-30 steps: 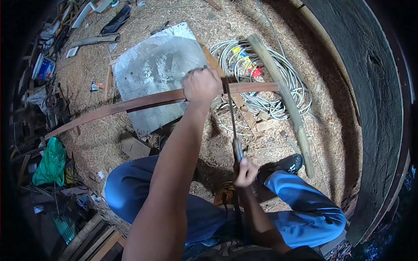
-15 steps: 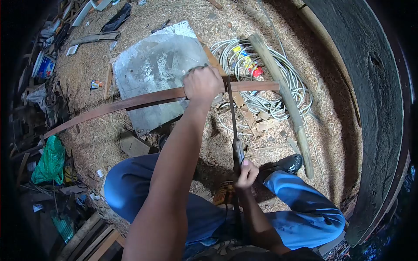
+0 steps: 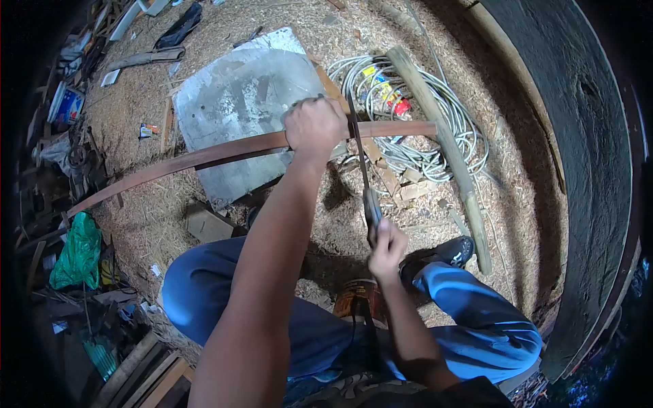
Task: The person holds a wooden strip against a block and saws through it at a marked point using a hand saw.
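Note:
A long reddish-brown wooden strip [image 3: 207,153] runs across the view, curved by the lens, from the far left to a pole on the right. My left hand [image 3: 315,126] is closed around it near its right part, knuckles up. Just right of that hand, a handsaw [image 3: 362,163] crosses the strip, its narrow blade seen almost edge-on. The saw's handle end is in my right hand [image 3: 388,251], which is closed around it below the strip. How deep the blade sits in the wood cannot be made out.
A grey-white metal sheet [image 3: 238,102] lies beneath the strip. Coiled pale cable [image 3: 469,146] and a wooden pole [image 3: 462,178] lie to the right. A large dark timber [image 3: 585,177] borders the right side. Sawdust covers the ground; a green plastic bag [image 3: 78,255] and scraps lie left.
My right hand has pushed the saw forward, away from my body, so its blade reaches farther past the strip. My left hand stays on the strip.

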The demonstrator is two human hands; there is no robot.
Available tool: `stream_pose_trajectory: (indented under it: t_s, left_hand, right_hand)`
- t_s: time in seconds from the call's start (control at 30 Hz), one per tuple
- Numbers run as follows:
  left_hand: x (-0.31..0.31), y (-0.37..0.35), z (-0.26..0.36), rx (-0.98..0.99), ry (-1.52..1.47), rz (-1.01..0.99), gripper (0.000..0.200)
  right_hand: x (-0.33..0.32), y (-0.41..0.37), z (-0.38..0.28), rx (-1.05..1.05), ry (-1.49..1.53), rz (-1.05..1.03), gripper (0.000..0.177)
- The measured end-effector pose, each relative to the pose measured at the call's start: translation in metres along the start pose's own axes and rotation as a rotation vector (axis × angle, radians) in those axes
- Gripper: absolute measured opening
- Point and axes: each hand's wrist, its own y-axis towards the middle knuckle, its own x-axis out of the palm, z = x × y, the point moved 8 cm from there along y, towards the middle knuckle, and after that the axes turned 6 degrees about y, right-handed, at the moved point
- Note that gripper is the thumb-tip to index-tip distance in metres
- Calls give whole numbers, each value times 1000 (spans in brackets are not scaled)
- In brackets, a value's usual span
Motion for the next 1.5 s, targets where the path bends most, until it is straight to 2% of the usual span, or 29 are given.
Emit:
stream_pose_trajectory:
  t_s: [0.03,0.17,0.23,0.33,0.43,0.57,0.63,0.73,0.77,0.83,0.93,0.97,1.03,1.07,1.13,1.33,1.37,1.43,1.5]
  left_hand:
    - [0,0,-1,-10,8,14,41]
    - [1,2,-3,-22,42,13,41]
    - [1,3,-3,-22,45,4,42]
    - [4,3,-4,-16,37,10,43]
    - [3,2,-2,-13,21,27,43]
    - [0,1,-3,-43,24,20,43]
    - [0,0,-2,-14,18,67,43]
    - [-4,2,0,19,-3,121,43]
    - [-4,1,0,33,-19,118,43]
    - [-2,1,-3,19,-1,115,43]
    - [0,1,1,-8,23,56,43]
    - [2,2,-2,-35,42,-1,43]
    - [2,3,-3,-30,43,11,43]
    - [2,3,-3,-23,41,18,43]
    - [1,3,-4,-10,31,65,43]
    - [-1,0,2,30,30,109,44]
    - [-2,0,0,24,27,113,44]
    - [-2,1,-2,18,27,126,43]
    - [-4,2,0,7,19,135,43]
  right_hand:
    - [9,16,-7,65,51,-8,43]
    - [3,-1,-7,41,41,-29,43]
    - [-12,-32,-20,-100,8,-18,43]
    - [-15,-30,-25,-106,-52,-8,42]
    - [3,9,-15,-10,-29,-30,41]
    - [2,3,-11,33,5,-37,42]
    - [-11,-28,-17,-99,-8,-9,45]
    - [-11,-28,-25,-136,-66,-9,45]
    - [-6,-20,-22,-131,-62,-8,45]
    - [6,15,-7,30,59,-25,43]
    - [11,25,-20,8,3,-14,43]
    - [6,14,-17,7,4,-18,43]
    - [-13,-28,-19,-124,-27,16,45]
    - [-15,-35,-22,-126,-29,10,45]
    - [-21,-44,-17,41,37,28,46]
    - [9,19,-10,40,-5,-12,47]
    - [5,8,-7,44,-2,-13,47]
    - [-12,-28,-13,-140,3,27,47]
    - [-17,-41,-16,-78,1,19,46]
